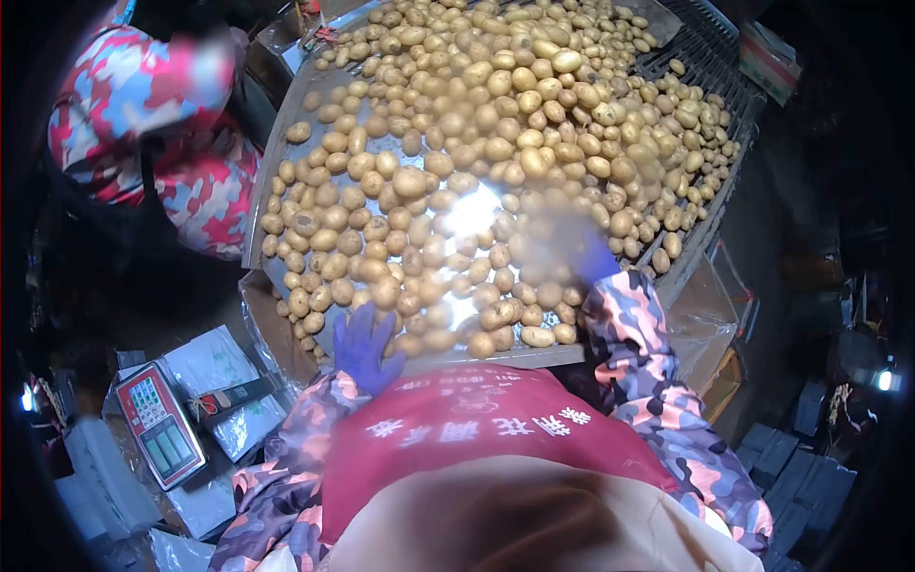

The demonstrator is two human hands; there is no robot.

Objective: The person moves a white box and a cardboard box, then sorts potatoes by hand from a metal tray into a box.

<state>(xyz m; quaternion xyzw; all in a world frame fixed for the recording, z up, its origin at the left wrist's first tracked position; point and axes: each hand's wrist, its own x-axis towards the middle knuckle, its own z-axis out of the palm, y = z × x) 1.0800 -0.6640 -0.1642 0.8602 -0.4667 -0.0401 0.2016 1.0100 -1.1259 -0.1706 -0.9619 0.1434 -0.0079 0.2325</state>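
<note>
Many potatoes [411, 182] lie spread over a metal sorting table [319, 151], heaped thickest at the far side and right. My left hand [365, 352], in a purple glove, rests at the table's near left with its fingers spread, beside the nearest potatoes and holding nothing. My right hand [593, 250], also gloved, reaches in among the potatoes on the right. A hazy smear covers its fingers, so whether they hold a potato is hidden. Glare from a light whitens the metal in the middle.
Another person in a camouflage-patterned sleeve [208, 194] stands at the left. A red-framed digital scale [160, 426] sits near white packages at lower left. Cardboard boxes [703, 303] flank the table's near right corner, and a slatted rack [710, 52] forms its far right.
</note>
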